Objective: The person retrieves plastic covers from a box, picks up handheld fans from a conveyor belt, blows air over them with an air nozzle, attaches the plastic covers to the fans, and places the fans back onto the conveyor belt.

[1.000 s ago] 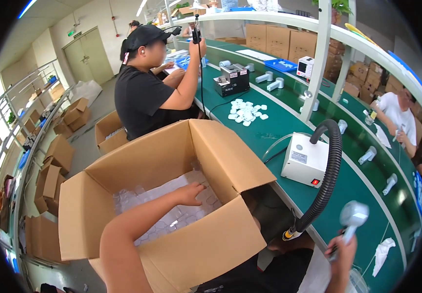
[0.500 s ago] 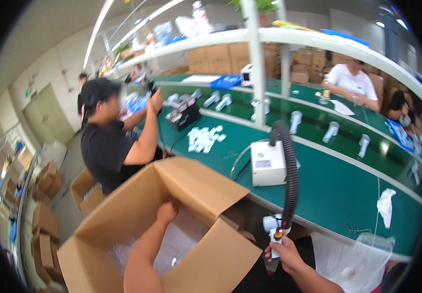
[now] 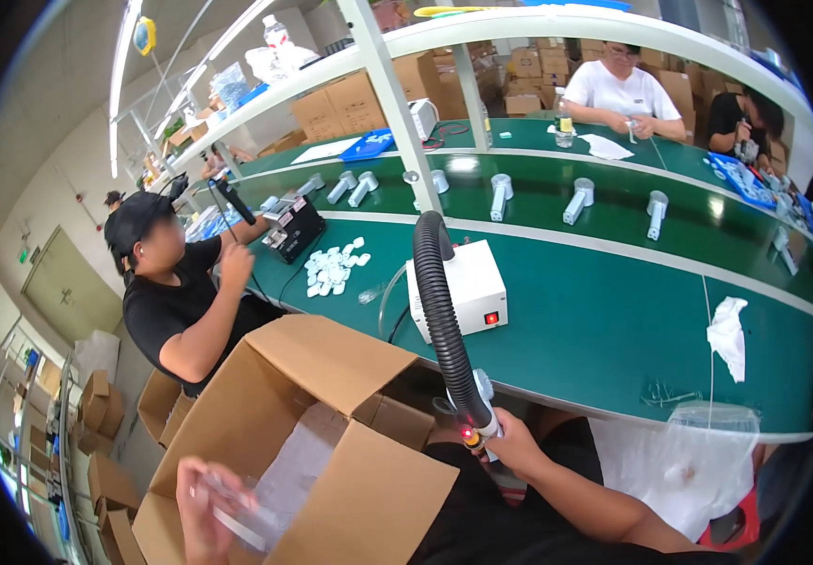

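Observation:
My left hand [image 3: 201,504] is closed on a clear plastic piece [image 3: 244,518], blurred by motion, over the open cardboard box [image 3: 369,499]. A whitish sheet and clear plastic [image 3: 305,452] lie inside that box. My right hand [image 3: 516,444] is wrapped round a pale grey handheld housing with a round head [image 3: 483,384], partly hidden behind a black corrugated hose [image 3: 439,311]. At the hose's lower end, by my fingers, a yellow-and-black nozzle [image 3: 472,437] shows a red light. The hose arches from a white box-shaped machine [image 3: 467,282] with a lit red switch.
Pale grey housings [image 3: 500,198] stand in a row along the dark green belt [image 3: 604,231]. Small white parts [image 3: 333,271] lie piled on the green bench [image 3: 595,311]. At left works a person in black [image 3: 176,311]; people sit across. A clear bag [image 3: 698,461] hangs at the bench edge.
My left hand has come up from deep in the box, toward its near left side, with the clear plastic piece. My right hand and the housing moved slightly left and up. The view has shifted.

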Motion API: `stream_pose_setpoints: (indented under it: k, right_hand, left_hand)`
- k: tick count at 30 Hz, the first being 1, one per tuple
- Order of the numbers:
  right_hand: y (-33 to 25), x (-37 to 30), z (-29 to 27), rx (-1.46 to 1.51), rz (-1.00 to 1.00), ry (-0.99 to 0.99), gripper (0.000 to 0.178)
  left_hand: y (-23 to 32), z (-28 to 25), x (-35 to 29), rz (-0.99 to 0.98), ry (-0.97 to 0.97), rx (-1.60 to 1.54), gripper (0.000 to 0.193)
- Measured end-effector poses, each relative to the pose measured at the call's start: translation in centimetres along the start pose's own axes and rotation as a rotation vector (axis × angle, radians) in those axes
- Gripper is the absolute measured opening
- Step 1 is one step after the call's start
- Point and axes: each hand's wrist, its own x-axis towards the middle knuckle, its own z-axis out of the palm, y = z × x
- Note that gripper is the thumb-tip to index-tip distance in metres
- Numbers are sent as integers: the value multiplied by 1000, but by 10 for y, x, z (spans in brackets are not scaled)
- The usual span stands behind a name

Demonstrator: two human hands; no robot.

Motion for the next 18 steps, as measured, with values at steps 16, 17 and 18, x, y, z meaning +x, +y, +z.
stream_pose_setpoints:
  k: [16, 17, 18]
  right_hand:
    - [-31, -127, -100, 181, -180, 128, 33]
    - [-28, -138, -109, 206, -220, 176, 33]
    - [-23, -143, -113, 223, -261, 218, 34]
  left_hand:
    - [-300, 234, 18, -287, -169, -462, 47]
    - [-297, 241, 28, -279, -193, -437, 43]
    - [-301, 238, 34, -248, -221, -380, 43]
